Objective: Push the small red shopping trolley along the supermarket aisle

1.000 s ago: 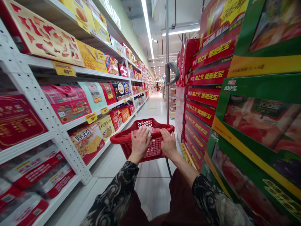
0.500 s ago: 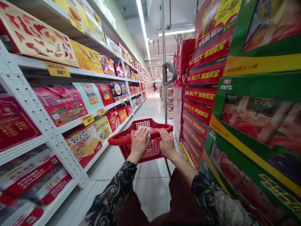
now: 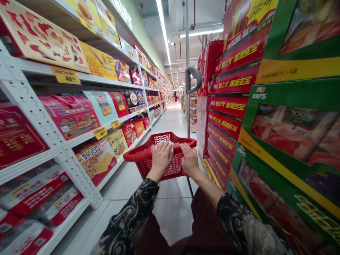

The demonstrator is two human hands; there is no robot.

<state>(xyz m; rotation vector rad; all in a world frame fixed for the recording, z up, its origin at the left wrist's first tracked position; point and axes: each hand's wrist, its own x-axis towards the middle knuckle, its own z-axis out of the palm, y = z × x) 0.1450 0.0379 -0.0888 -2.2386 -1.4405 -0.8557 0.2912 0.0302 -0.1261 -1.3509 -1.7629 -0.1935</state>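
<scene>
A red plastic shopping basket [image 3: 138,154] on a wheeled frame stands in the aisle in front of me. My left hand [image 3: 161,158] lies on its near rim, fingers curled over a whitish crumpled cloth or paper [image 3: 166,144]. My right hand [image 3: 189,159] rests beside it on the same rim, fingers bent over the edge. A grey pull handle [image 3: 193,78] on a metal pole rises behind the basket. What lies inside the basket is hidden.
White shelving [image 3: 53,141] with boxed snacks and yellow price tags runs along the left. Stacked red drink cartons [image 3: 228,109] and green juice cartons [image 3: 289,134] crowd the right side. A tiled aisle floor [image 3: 175,117] stretches ahead.
Both hands stay on the basket rim. The shelves and cartons have slid slightly past and the view has wobbled, as the basket and I move a little along the aisle.
</scene>
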